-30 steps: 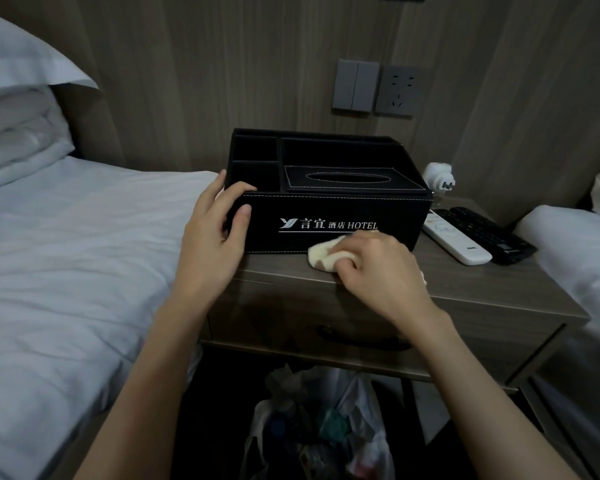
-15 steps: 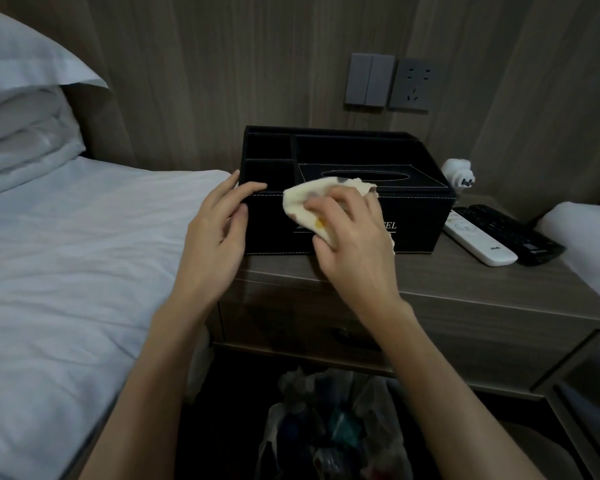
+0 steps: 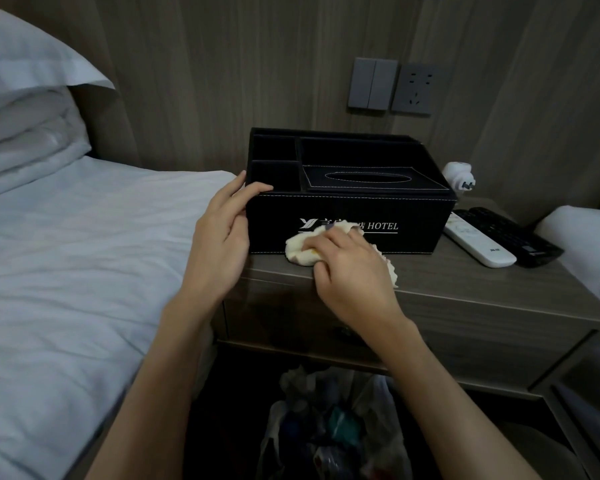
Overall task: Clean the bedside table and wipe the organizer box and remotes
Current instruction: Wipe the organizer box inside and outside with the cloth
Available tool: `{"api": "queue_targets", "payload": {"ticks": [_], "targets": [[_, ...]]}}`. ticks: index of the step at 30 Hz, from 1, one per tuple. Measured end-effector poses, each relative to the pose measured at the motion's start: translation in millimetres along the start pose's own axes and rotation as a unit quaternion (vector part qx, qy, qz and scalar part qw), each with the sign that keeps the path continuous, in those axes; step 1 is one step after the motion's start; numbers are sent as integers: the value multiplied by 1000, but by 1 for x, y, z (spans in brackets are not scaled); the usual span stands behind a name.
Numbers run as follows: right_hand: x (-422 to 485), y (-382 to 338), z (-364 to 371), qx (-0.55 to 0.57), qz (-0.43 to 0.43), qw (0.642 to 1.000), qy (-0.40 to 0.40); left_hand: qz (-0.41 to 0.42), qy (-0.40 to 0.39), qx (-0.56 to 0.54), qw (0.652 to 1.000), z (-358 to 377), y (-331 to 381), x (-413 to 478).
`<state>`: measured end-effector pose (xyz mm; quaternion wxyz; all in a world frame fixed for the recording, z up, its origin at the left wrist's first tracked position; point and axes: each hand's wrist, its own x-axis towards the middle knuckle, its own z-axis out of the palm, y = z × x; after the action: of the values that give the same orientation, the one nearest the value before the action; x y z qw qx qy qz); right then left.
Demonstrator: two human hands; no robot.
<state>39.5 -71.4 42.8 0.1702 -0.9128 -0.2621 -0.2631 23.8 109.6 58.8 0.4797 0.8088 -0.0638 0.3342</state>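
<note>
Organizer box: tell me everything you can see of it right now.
The organizer box is black with pale stitching, leather-like, standing upright on the bedside table near the wall. Its open top has two small compartments at left, a long one behind, and a tissue lid with an oval slot. All look empty, though dim. The front bears a pale logo and "HOTEL". The left hand grips its left front corner; the right hand presses a cream cloth against the lower front.
</note>
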Motion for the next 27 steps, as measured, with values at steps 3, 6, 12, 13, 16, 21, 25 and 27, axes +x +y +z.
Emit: {"api": "queue_targets", "payload": {"ticks": [3,6,12,13,16,21,25,27], "targets": [[1,0,-8,17,4,998,-56,1,-5,-2,1000,0,-3,-1],[4,3,-22,41,11,995,-88,0,-17,-22,1000,1,-6,-4],[3,-2,-36,162,-15,986,25,-31,-17,-76,996,-3,-9,-2],[5,-5,-39,161,-29,984,75,-32,-10,-76,997,-5,-9,-2],[17,-18,-44,129,-72,980,131,-19,3,-31,999,-9,-9,-3],[29,-22,-11,69,-94,991,65,-14,-13,-48,999,-14,-13,0],[29,-17,10,84,-106,986,103,-30,-18,-88,996,-14,-16,4],[27,-17,15,82,-110,985,103,-31,-22,-96,995,-14,-18,4]]}}
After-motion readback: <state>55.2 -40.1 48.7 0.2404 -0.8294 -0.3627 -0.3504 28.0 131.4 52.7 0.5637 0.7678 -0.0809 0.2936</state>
